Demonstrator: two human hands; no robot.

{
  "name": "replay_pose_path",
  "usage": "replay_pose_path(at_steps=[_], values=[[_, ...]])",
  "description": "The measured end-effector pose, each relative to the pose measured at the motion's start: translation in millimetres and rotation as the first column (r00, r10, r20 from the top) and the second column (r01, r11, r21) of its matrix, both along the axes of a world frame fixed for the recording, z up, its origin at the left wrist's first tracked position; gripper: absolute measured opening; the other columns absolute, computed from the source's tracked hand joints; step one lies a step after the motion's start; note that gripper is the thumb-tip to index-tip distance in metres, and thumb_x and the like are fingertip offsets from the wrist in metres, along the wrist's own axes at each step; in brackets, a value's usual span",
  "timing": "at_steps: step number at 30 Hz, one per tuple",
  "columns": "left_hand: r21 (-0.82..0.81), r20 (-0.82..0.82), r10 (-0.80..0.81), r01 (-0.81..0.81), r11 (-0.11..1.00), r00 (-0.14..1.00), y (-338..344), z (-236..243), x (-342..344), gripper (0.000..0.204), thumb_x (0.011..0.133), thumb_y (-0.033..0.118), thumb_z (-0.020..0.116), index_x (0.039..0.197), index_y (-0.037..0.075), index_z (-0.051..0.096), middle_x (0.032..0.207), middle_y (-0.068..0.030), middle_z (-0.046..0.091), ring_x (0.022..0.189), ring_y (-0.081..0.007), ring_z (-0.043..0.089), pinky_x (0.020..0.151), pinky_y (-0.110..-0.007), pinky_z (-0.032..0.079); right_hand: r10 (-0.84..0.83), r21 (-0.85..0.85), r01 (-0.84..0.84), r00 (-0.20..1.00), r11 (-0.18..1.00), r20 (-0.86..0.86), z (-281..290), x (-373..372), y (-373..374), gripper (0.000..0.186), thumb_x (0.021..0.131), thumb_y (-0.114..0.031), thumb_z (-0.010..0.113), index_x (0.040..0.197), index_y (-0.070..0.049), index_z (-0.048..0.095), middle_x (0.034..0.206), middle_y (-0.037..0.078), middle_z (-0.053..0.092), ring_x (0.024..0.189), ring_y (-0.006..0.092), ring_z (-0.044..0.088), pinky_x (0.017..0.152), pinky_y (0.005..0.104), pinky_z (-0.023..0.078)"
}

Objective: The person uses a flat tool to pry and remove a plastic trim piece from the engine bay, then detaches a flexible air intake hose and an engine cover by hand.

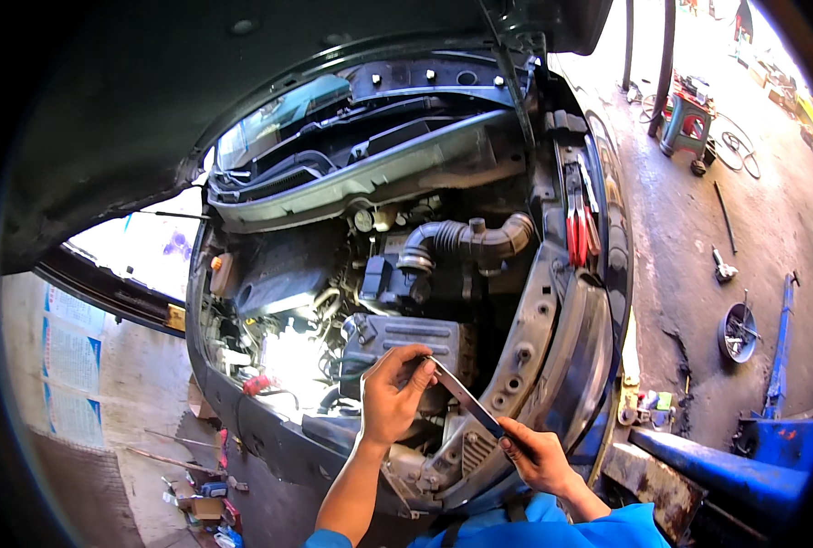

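Over the front of an open engine bay, my left hand (391,398) pinches the upper end of a long, flat metal strip (466,398) between thumb and fingertips. My right hand (540,458) is closed round its lower, darker end. The strip slants down to the right between them; its exact kind is unclear. Behind my left hand sits a grey ribbed box (415,334) in the engine bay. Farther back, a corrugated air intake hose (461,239) curves to the right. Red-handled pliers (578,228) lie along the right fender edge with other hand tools.
The raised hood (105,119) hangs overhead at the left. Bright light glares in the left of the bay near a red object (257,384). On the right floor are a blue jack (771,438), a bowl of small parts (738,345) and a stool (687,126).
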State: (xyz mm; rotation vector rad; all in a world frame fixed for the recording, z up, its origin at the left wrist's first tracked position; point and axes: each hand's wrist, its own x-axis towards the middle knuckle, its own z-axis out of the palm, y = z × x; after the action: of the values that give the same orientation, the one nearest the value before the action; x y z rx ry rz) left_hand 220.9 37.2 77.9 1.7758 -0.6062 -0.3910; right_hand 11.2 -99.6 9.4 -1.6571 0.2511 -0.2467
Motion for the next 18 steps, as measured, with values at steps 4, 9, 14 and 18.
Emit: replay_pose_path(at_steps=[4, 9, 14, 18], values=[[0.026, 0.002, 0.038, -0.038, 0.999, 0.999, -23.2, 1.7, 30.7, 0.023, 0.094, 0.013, 0.068, 0.11, -0.004, 0.064, 0.089, -0.0062, 0.067, 0.077, -0.0117, 0.065, 0.072, -0.025, 0.054, 0.048, 0.011, -0.048, 0.999, 0.999, 0.016, 1.5, 37.1, -29.7, 0.039, 0.094, -0.007, 0.062, 0.133, -0.007, 0.055, 0.079, 0.02, 0.064, 0.064, 0.0302, 0.065, 0.061, 0.0329, 0.05], [0.067, 0.04, -0.061, 0.058, 0.996, 0.997, -84.8, -4.8, 87.6, 0.02, 0.095, 0.012, 0.066, 0.108, -0.002, 0.064, 0.088, -0.006, 0.067, 0.077, -0.0119, 0.065, 0.071, -0.026, 0.053, -0.067, 0.046, 0.067, 0.998, 0.997, -0.015, 2.4, 78.2, -62.8, 0.038, 0.094, -0.006, 0.061, 0.132, -0.008, 0.055, 0.079, 0.021, 0.063, 0.067, 0.0368, 0.065, 0.061, 0.0373, 0.051], [0.094, 0.057, -0.169, 0.163, 0.982, 0.984, -145.4, -3.3, 123.3, 0.017, 0.094, 0.008, 0.067, 0.106, -0.003, 0.065, 0.087, -0.0038, 0.067, 0.075, -0.0093, 0.065, 0.068, -0.024, 0.053, -0.265, -0.135, 0.279, 0.958, 0.951, 0.113, -4.0, 107.6, -89.6, 0.032, 0.094, -0.005, 0.062, 0.126, -0.004, 0.059, 0.077, 0.019, 0.063, 0.068, 0.0329, 0.068, 0.062, 0.0373, 0.052], [-0.077, 0.044, -0.028, 0.031, 0.997, 0.999, -173.8, -15.2, 192.2, 0.019, 0.097, 0.012, 0.063, 0.108, -0.003, 0.063, 0.091, -0.0076, 0.067, 0.077, -0.0146, 0.064, 0.072, -0.028, 0.054, -0.274, 0.065, 0.272, 0.961, 0.96, 0.033, -12.7, 120.4, -108.4, 0.034, 0.087, 0.002, 0.063, 0.121, 0.001, 0.061, 0.071, 0.017, 0.063, 0.057, 0.0307, 0.062, 0.056, 0.0309, 0.049]])
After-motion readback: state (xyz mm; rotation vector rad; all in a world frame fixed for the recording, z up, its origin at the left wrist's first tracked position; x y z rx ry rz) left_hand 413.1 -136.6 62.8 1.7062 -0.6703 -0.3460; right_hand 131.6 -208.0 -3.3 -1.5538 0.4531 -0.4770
